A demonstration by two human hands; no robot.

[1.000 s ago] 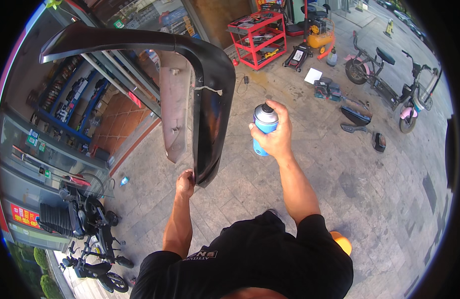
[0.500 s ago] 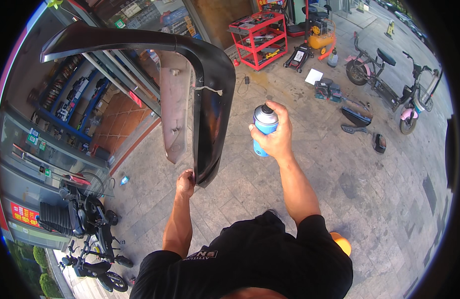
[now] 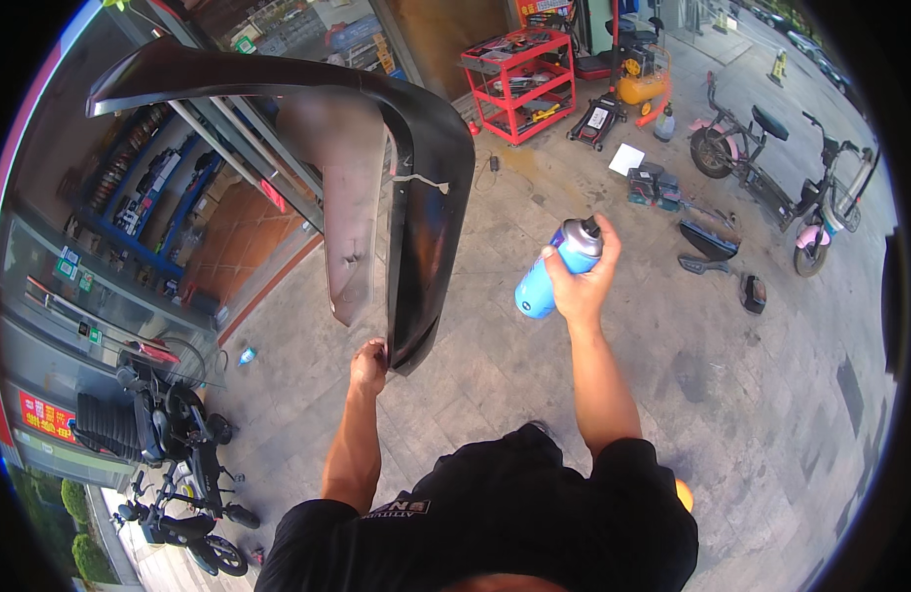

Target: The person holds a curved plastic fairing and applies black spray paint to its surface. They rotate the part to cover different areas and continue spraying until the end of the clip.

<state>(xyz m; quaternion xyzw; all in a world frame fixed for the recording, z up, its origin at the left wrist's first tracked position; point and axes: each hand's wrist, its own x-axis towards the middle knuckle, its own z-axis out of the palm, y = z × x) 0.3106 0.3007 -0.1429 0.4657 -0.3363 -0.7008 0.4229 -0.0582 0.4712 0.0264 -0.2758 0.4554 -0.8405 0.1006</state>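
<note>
My left hand (image 3: 368, 365) is closed on the lower end of a large, curved, glossy black panel (image 3: 437, 197), apparently a vehicle body part. The panel rises from that hand, then bends away to the far left. A whitish strip hangs across its inner edge. Behind it shows a dull grey-pink panel surface (image 3: 352, 212); whether both are one piece I cannot tell. In my right hand (image 3: 582, 286) is a blue spray can (image 3: 552, 276) with a silver top and black nozzle. My forefinger lies at the nozzle. The can leans with its top to the right, apart from the panel.
A red tool cart (image 3: 519, 89) and an orange air compressor (image 3: 643, 89) stand at the back. A small pink-and-black electric bike (image 3: 771, 168) is at the right, near loose black parts (image 3: 710, 239). Parked scooters (image 3: 184, 424) are at the left, beside the glass shopfront.
The spray can has moved right and tipped from nearly upright to leaning right. My left hand keeps its hold, and the black panel has shifted only slightly.
</note>
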